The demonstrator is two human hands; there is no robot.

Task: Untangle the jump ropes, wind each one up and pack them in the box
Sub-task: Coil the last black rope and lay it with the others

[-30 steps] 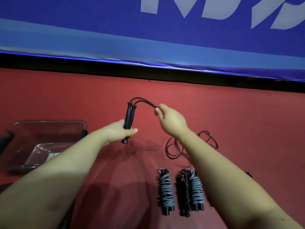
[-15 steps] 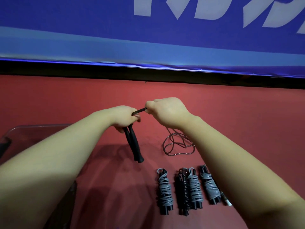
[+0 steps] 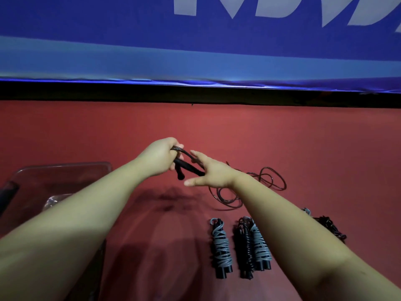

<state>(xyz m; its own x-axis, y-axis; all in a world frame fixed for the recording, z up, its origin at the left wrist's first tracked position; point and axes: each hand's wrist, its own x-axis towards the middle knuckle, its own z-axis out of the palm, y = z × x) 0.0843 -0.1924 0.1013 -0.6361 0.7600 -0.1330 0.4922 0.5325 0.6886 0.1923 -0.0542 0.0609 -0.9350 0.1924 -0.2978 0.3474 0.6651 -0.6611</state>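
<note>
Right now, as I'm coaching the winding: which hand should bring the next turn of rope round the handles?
Probably the right: the left hand grips the black handles, while the right hand is open beside them, above the loose rope.

The box is clear, glossy plastic; the red surface looks matt; black cord shines; handles matt; blue banner faintly sheened

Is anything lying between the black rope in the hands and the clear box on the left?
Nothing visible does. The left hand grips the black jump rope right of the clear box; the wound ropes lie nearer and rightward, outside that path.
</note>
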